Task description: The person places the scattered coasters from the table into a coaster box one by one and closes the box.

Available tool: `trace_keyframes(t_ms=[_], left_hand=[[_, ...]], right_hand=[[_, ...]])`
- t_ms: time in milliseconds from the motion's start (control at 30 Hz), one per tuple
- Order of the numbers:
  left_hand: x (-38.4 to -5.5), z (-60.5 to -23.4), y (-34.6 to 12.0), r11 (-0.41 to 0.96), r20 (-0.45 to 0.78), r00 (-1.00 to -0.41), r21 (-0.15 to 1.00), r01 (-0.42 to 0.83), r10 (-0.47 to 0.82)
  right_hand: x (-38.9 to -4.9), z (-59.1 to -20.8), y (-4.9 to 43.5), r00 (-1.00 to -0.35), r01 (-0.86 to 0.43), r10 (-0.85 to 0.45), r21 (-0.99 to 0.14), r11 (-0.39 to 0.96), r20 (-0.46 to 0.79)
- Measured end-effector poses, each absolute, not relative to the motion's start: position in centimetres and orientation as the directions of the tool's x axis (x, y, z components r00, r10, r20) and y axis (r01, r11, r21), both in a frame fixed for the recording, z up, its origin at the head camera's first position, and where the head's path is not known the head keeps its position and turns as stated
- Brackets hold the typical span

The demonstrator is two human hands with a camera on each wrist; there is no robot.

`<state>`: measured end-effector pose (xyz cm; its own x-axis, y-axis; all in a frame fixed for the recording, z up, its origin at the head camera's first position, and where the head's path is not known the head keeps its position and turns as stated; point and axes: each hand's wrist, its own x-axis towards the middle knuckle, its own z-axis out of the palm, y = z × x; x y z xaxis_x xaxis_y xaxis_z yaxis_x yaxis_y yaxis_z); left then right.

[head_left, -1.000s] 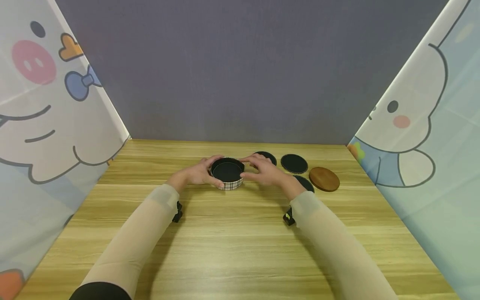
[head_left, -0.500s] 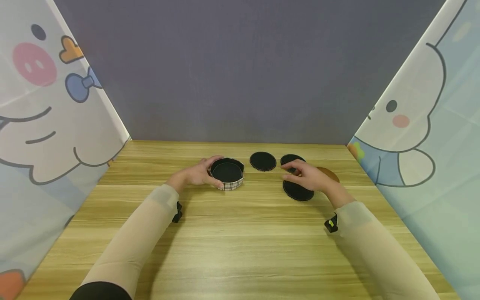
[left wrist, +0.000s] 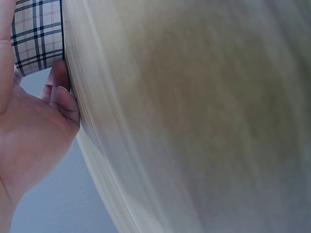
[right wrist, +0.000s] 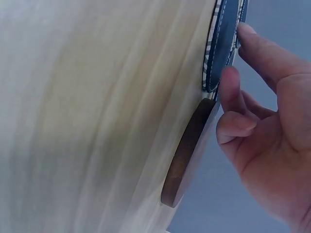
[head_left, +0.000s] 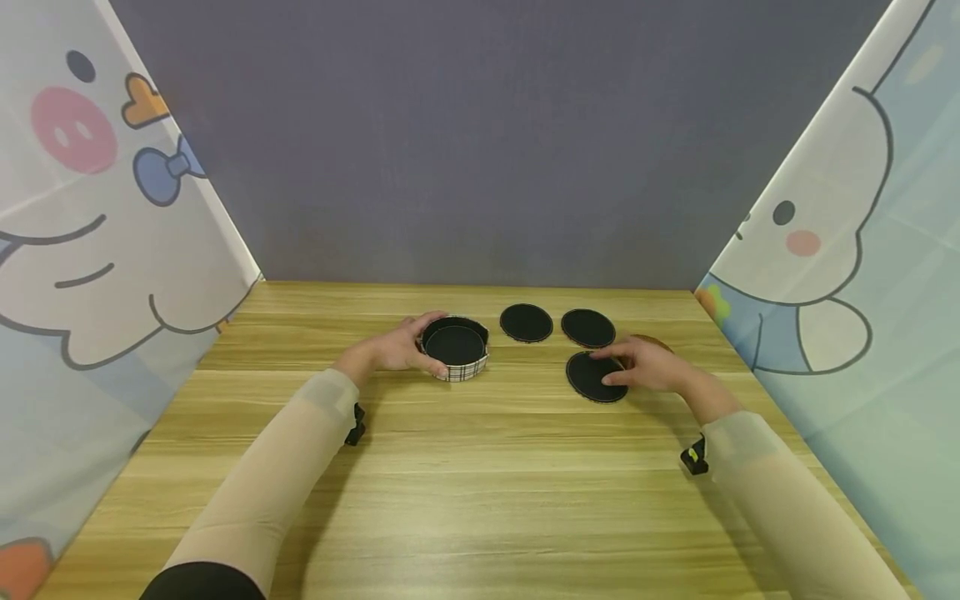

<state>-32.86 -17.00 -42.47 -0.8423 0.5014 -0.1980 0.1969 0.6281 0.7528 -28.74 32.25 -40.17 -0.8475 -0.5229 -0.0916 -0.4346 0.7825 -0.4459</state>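
My left hand (head_left: 397, 346) grips a round coaster holder (head_left: 471, 367), thumb at its near side and fingers round the back. Its black inside faces up; the left wrist view shows its plaid wall (left wrist: 39, 34) by the fingers. My right hand (head_left: 654, 368) is over the right edge of the nearest black round coaster (head_left: 587, 380), index finger and thumb reaching across it. In the right wrist view the fingers are loosely bent, close above a stitched black disc (right wrist: 224, 43) with a plaid edge, and pinch nothing.
Two more black coasters (head_left: 526, 323) (head_left: 588, 327) lie at the back of the wooden table (head_left: 465, 483). A brown wooden disc (right wrist: 187, 155) sits beside them, mostly hidden behind my right hand in the head view. A grey panel (head_left: 480, 150) rises behind the table.
My right hand has left the holder and moved right, over the nearest coaster. The left hand has stayed on the holder, which has barely moved.
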Motion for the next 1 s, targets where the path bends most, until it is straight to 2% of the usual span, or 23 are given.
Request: trace_keyframes(t_ms=[267,667,867,1000], left_hand=[[-32.9,-42.7,-17.0,0.619,-0.201,-0.841,0.763,0.186,0.502],[-32.9,-42.5,-17.0,0.626,-0.203,-0.842,0.757,0.190,0.500],[-33.2,-42.7,-17.2,0.635,-0.202,-0.842,0.746,0.198,0.500],[-33.2,-42.7,-17.1,0.636,-0.202,-0.842,0.746,0.200,0.501]], right_hand=[[-28.7,-40.6,31.9,-0.857,-0.394,-0.495,-0.434,0.810,-0.146],[-27.8,-40.6,30.7,-0.863,-0.415,-0.495,-0.417,0.809,-0.101],[-27.8,-41.0,29.8,-0.843,-0.425,-0.526,-0.459,0.780,-0.114],[-27.5,-41.0,29.5,-0.859,-0.398,-0.495,-0.441,0.805,-0.129]])
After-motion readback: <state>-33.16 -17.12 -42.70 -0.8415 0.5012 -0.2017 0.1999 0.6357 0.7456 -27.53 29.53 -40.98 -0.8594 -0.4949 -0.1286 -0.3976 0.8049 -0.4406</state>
